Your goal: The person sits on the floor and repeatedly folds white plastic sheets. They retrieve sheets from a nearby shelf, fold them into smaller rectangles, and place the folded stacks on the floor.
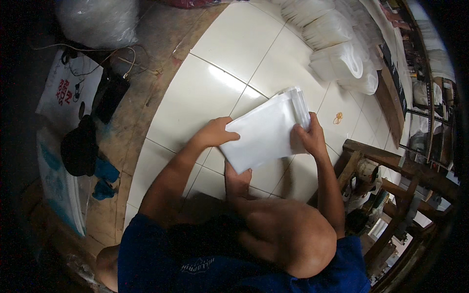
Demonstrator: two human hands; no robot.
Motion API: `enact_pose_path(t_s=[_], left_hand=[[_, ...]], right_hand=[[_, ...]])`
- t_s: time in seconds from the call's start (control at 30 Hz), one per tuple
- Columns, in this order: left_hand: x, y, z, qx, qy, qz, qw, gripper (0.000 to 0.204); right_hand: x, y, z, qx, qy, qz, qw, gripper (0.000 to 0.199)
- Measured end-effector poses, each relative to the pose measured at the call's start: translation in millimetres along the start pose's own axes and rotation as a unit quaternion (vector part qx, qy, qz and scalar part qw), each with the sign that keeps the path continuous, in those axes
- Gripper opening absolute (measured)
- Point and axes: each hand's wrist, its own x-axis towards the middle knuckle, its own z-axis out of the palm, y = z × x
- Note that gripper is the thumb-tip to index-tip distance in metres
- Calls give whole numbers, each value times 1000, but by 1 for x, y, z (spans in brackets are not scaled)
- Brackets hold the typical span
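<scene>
A stack of whitish translucent plastic bags (266,129) is held tilted between my two hands above the tiled floor. My left hand (218,132) grips its left edge, the thumb lying on the top face and the fingers hidden beneath. At the opposite end my right hand (310,136) is closed on the right edge, near the layered, folded-over ends of the sheets. My bare foot (238,180) shows just below the stack's lower corner.
Rolled bundles of clear plastic bags (337,61) lie at the far right. Orange rubber bands (337,117) rest on the white tiles (195,97). A wooden frame (405,166) stands at right. At left are a black cap (78,149), a blue cloth (105,176) and a large clear plastic bundle (100,22).
</scene>
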Motion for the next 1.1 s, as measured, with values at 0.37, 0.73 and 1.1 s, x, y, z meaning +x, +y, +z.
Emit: enact_pose_path(t_s=[0.37, 0.73, 1.1], left_hand=[[14, -28, 100, 82, 444, -60, 890, 79], [33, -6, 149, -497, 309, -192, 788, 52], [38, 18, 152, -496, 333, -88, 797, 40]], right_hand=[[23, 21, 22, -243, 115, -70, 961, 45], [74, 61, 14, -168, 29, -109, 979, 102], [93, 69, -2, -133, -39, 3, 990, 117]])
